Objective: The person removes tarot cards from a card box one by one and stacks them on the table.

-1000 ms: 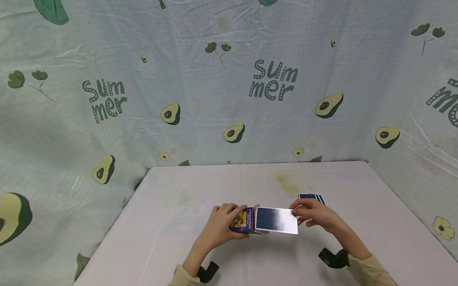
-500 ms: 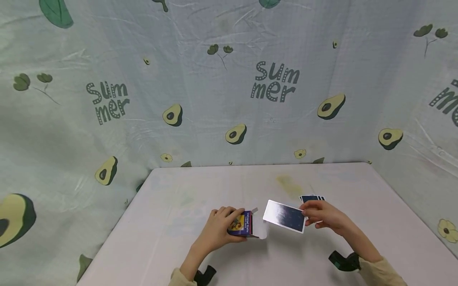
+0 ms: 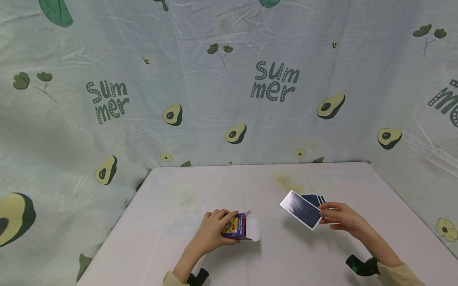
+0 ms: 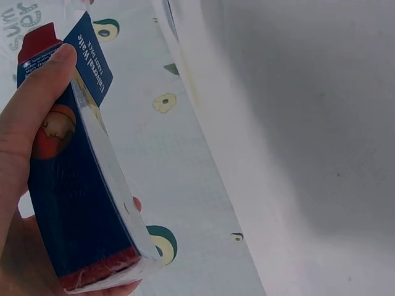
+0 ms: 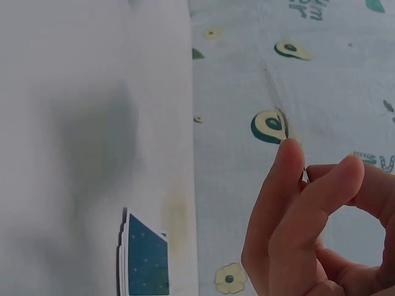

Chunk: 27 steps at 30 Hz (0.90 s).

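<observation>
My left hand (image 3: 211,231) grips a tarot card box (image 3: 233,225), fingers over the top and thumb below in the head view. Its end flap stands open towards the right. In the left wrist view the blue box (image 4: 77,191) shows its printed flap (image 4: 92,65) folded out, my thumb pressing the near face. My right hand (image 3: 345,219) pinches a dark-backed, white-edged tarot card (image 3: 302,210) by one corner, tilted above the table. Seen edge-on, that card is a thin line (image 5: 276,92) in the right wrist view. Just behind it several cards (image 5: 148,259) lie overlapped on the table.
The white-covered table (image 3: 200,186) carries a yellowish stain (image 3: 289,183) near its far side. A printed cloth (image 3: 200,87) hangs around the back and sides. Dark wrist mounts (image 3: 362,266) sit on both forearms.
The card has come out of the box opening, and my right hand has carried it right, turning it towards the overlapped cards. My left hand has shifted slightly left with the box.
</observation>
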{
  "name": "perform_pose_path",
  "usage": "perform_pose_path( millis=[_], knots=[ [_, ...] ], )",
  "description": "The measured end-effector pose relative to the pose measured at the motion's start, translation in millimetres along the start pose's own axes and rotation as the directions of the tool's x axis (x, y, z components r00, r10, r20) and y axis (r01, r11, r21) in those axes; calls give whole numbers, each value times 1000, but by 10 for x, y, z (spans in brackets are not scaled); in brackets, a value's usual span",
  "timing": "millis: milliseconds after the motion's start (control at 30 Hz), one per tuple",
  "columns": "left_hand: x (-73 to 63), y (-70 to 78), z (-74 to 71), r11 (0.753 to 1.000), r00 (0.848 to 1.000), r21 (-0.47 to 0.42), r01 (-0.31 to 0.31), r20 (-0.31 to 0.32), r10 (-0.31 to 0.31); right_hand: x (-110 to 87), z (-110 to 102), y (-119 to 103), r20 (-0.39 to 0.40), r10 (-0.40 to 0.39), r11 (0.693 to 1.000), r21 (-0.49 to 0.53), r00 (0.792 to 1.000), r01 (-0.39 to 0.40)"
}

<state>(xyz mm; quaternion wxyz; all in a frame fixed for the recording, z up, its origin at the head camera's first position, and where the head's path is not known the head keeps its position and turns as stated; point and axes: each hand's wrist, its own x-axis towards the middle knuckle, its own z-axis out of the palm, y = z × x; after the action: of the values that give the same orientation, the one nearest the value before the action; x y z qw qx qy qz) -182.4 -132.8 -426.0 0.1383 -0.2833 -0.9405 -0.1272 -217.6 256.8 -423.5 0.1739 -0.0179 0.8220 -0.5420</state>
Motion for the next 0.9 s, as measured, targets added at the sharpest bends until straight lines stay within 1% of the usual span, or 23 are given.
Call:
perform_pose_path(
  millis=[133,200,333,467,767,900],
  knots=[
    [-14,-13,16,1000,1000,6,-6,4,6,-13,-78,48,38,-18,999,52,999,16],
    [-19,-18,29,1000,1000,5,-11,6,11,-16,-101,72,42,-14,997,78,999,11],
    [-25,-23,54,1000,1000,10,-21,8,21,-21,-115,120,-6,23,995,95,1000,-22],
    [-36,-31,76,1000,1000,18,-23,12,22,-25,-150,175,-17,41,991,127,999,-38],
    [-79,-49,108,1000,1000,22,-22,18,21,-32,-252,295,-19,68,969,239,997,-62],
    [-92,-38,111,999,1000,27,-27,11,26,-34,-292,342,-10,72,949,308,997,-65]
  ],
)
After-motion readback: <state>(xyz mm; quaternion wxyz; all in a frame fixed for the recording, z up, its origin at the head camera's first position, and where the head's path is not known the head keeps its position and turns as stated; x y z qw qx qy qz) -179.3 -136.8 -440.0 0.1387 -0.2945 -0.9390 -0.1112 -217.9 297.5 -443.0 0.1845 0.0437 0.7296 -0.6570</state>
